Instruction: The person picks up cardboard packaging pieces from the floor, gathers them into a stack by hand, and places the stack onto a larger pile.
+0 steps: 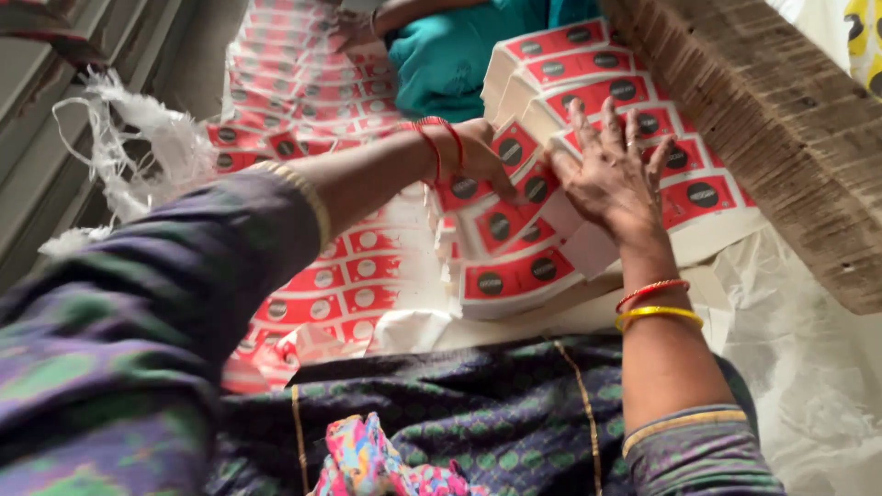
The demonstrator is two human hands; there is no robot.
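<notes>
Stacks of red and white printed cards with dark round marks (pixel 514 276) lie in overlapping piles in front of me. My left hand (pixel 482 156) reaches in among the piles, its fingers curled around the edge of one stack of cards (pixel 496 220). My right hand (pixel 611 170) lies flat with fingers spread on top of the neighbouring stack (pixel 684 197), pressing it down. Both wrists wear red and gold bangles.
A large uncut printed sheet (pixel 303 83) of the same red labels lies at left. Another person in a teal garment (pixel 450 50) sits beyond the piles, one hand (pixel 354 28) on the sheet. A thick brown cardboard stack (pixel 781 119) runs along the right. White plastic sheeting (pixel 808 358) covers the floor.
</notes>
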